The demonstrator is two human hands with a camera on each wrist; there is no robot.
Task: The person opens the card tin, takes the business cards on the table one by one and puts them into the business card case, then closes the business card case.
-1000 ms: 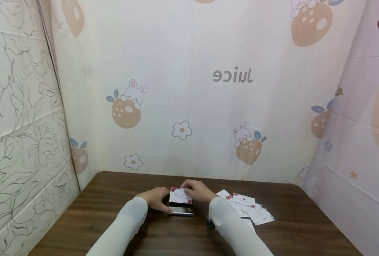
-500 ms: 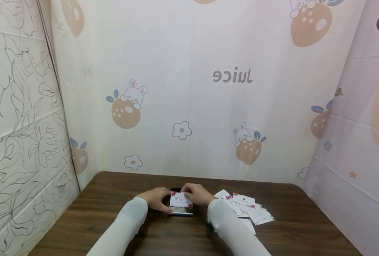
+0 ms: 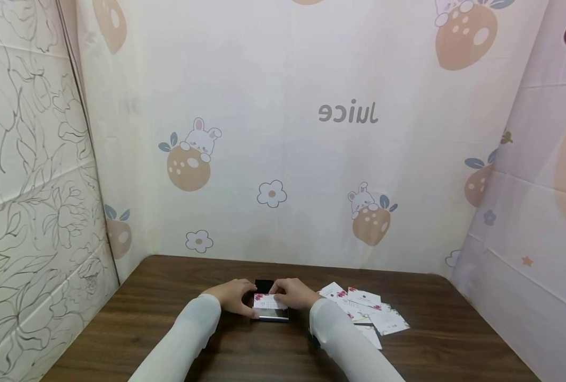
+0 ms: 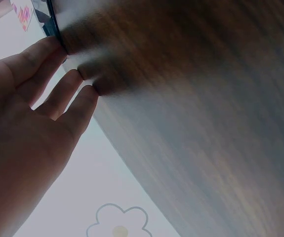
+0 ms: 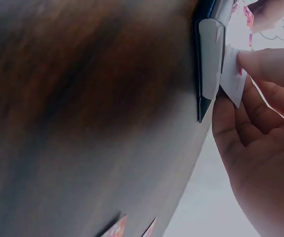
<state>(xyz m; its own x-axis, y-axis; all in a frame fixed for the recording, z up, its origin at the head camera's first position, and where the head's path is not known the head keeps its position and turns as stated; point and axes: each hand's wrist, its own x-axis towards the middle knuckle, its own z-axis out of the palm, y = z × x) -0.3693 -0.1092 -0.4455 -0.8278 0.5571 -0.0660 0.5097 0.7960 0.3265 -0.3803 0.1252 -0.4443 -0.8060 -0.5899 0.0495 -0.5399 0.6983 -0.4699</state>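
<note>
In the head view, a card case (image 3: 274, 318) with a shiny metal front lies on the table, its black flap (image 3: 264, 286) folded open toward the back. My left hand (image 3: 232, 296) holds the case along its left side, thumb at the front corner. My right hand (image 3: 294, 294) pinches a white business card (image 3: 265, 301) with pink flowers, thumb on top. The right wrist view shows the card's corner (image 5: 234, 88) slanting out beside the case's metal side (image 5: 211, 57). Fingertips of the left hand reach the case's dark edge (image 4: 53, 22) in the left wrist view.
Several floral white cards (image 3: 390, 321) lie spread and overlapping to the right of the right forearm. The dark wooden table (image 3: 135, 329) runs back to a patterned curtain (image 3: 283, 228), with more curtains on both sides.
My right hand has drawn the card toward the front, over the case, uncovering the black flap behind it. The left hand and the case have stayed in place.
</note>
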